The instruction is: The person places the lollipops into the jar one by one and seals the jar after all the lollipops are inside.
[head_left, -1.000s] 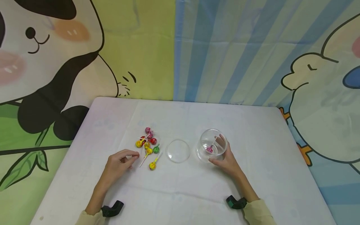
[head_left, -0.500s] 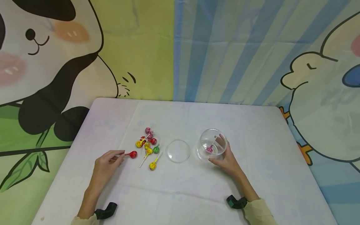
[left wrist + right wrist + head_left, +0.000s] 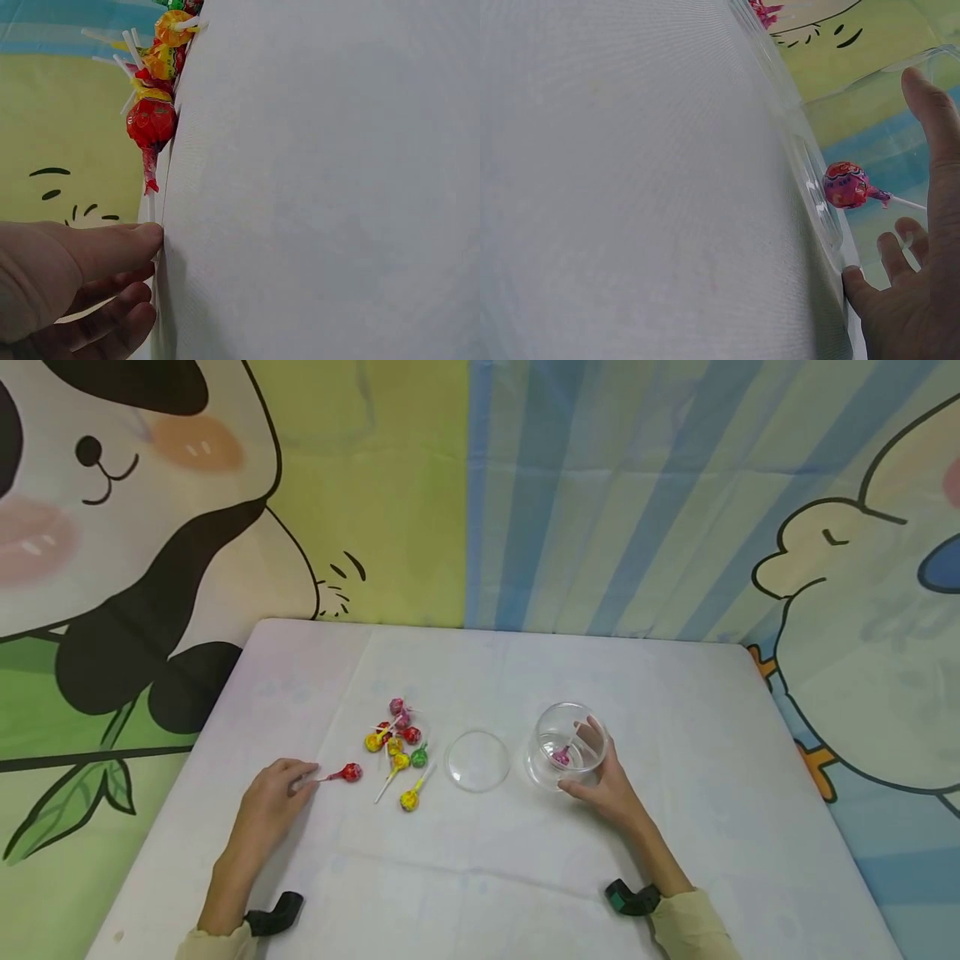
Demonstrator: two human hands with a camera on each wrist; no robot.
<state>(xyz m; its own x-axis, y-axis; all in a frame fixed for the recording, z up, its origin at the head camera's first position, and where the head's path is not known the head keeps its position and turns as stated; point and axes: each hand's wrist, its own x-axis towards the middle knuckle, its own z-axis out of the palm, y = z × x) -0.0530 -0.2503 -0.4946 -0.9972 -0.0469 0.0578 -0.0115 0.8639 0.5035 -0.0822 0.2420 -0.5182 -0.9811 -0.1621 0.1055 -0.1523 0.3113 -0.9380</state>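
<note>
My left hand (image 3: 272,799) pinches the white stick of a red-wrapped lollipop (image 3: 350,772) between thumb and fingers. In the left wrist view the lollipop's red head (image 3: 152,124) points away from the thumb, low over or on the table. My right hand (image 3: 606,787) grips the side of a clear round jar (image 3: 543,752), thumb at the front and fingers round the far side. Inside the jar a single pink lollipop (image 3: 847,185) lies with its stick slanting up. The jar has no lid on it.
Right of the red lollipop lies a loose pile of lollipops, among them a green one (image 3: 419,757) and a yellow one (image 3: 409,800). A clear round lid (image 3: 477,762) lies flat between pile and jar. A white cloth (image 3: 480,893) covers the table, with a printed curtain (image 3: 540,510) behind.
My left hand has drawn the red lollipop leftward, away from the pile, and shifted slightly lower. My right hand and the jar have stayed in place.
</note>
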